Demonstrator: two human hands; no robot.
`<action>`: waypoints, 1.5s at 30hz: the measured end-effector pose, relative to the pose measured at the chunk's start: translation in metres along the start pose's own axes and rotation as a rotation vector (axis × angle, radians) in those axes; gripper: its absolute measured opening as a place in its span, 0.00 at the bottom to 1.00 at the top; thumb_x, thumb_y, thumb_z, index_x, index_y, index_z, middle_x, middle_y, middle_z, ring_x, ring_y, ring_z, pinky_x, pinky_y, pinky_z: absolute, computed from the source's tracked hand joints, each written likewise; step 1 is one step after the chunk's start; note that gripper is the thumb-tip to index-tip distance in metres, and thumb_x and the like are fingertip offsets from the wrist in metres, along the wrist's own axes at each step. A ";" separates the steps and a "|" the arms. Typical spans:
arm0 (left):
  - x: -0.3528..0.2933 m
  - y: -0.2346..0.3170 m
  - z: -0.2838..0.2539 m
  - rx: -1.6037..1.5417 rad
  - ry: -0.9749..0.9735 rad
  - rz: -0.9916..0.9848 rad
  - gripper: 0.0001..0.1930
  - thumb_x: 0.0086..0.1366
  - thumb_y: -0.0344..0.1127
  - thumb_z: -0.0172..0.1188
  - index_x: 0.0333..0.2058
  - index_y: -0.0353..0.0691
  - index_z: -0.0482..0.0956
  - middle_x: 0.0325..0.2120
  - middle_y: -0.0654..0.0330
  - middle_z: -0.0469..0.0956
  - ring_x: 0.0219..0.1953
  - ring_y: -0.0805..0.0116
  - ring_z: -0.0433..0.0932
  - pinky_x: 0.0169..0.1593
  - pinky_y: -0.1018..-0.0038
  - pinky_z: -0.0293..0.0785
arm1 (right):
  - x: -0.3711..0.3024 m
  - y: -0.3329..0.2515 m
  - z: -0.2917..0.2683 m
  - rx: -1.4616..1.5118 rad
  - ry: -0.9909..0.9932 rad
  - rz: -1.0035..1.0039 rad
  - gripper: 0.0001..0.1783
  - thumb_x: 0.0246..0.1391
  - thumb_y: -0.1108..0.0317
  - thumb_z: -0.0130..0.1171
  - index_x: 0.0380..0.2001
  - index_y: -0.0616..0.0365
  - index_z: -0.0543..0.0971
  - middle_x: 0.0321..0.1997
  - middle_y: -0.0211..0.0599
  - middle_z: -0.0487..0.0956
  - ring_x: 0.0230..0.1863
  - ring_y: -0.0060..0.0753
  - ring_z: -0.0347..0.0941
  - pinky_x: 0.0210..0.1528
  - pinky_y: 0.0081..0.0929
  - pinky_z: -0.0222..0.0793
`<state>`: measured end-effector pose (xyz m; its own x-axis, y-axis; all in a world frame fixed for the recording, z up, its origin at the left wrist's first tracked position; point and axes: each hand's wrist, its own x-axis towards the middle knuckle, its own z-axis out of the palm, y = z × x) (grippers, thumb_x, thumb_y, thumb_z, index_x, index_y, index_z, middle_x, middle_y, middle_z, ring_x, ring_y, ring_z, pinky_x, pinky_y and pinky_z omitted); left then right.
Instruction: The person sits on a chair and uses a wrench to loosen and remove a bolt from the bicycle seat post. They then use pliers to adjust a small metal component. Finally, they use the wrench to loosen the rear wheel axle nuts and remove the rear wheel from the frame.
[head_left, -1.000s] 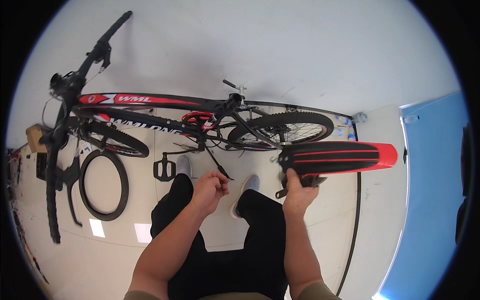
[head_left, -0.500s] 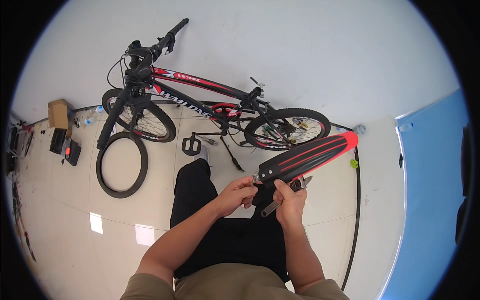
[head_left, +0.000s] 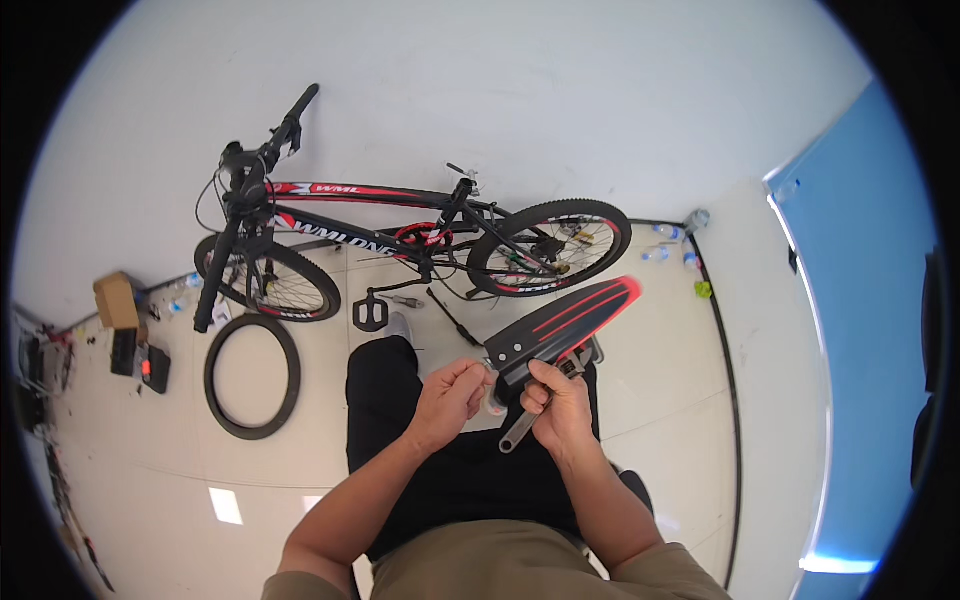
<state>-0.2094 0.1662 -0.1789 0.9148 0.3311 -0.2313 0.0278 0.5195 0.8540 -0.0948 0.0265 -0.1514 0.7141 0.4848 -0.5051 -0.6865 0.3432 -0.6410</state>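
Note:
A black bicycle mudguard (head_left: 560, 322) with red stripes and a red tip slants up to the right above my lap. My right hand (head_left: 562, 408) is closed round its lower edge, thumb on top. The same hand also grips a metal adjustable wrench (head_left: 517, 432), its holed handle end pointing down to the left and its head partly hidden behind the mudguard. My left hand (head_left: 450, 405) is closed, its fingertips pinching the small metal bracket (head_left: 487, 366) at the mudguard's near end. Whether a small fastener is in those fingers is hidden.
A black and red bicycle (head_left: 365, 235) leans along the white wall ahead. A loose tyre (head_left: 212, 378) lies at left, near a cardboard box (head_left: 120, 298) and a black toolbox (head_left: 140, 358). Plastic bottles (head_left: 668, 233) stand by the wall at right, beside a blue panel (head_left: 860, 330).
The mudguard, with both hands, has shifted left and slightly down in the view. The bicycle's place in the view has also shifted left. My left fingers are more tightly curled at the bracket.

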 end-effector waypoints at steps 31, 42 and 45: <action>0.004 0.012 0.029 1.090 0.199 0.089 0.14 0.70 0.36 0.55 0.28 0.31 0.77 0.17 0.55 0.74 0.22 0.73 0.71 0.29 0.71 0.71 | -0.001 0.025 -0.023 -0.351 -0.238 0.130 0.06 0.56 0.70 0.64 0.30 0.62 0.83 0.28 0.26 0.78 0.30 0.16 0.70 0.34 0.20 0.67; -0.003 0.009 0.028 1.161 0.175 0.024 0.13 0.70 0.33 0.54 0.28 0.30 0.76 0.18 0.59 0.74 0.24 0.78 0.69 0.29 0.75 0.69 | 0.010 0.020 -0.027 -0.332 -0.230 0.270 0.07 0.54 0.67 0.63 0.28 0.60 0.82 0.23 0.23 0.75 0.20 0.12 0.62 0.19 0.20 0.53; -0.004 0.009 0.031 1.160 0.165 0.031 0.13 0.70 0.32 0.54 0.28 0.30 0.76 0.18 0.58 0.75 0.23 0.78 0.69 0.28 0.75 0.69 | 0.015 0.023 -0.032 -0.274 -0.270 0.348 0.07 0.56 0.66 0.64 0.29 0.58 0.80 0.21 0.23 0.71 0.18 0.13 0.59 0.18 0.19 0.51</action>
<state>-0.2001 0.1450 -0.1552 0.8605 0.4737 -0.1875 0.4352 -0.4922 0.7539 -0.0954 0.0159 -0.1924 0.3644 0.7352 -0.5715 -0.7901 -0.0808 -0.6077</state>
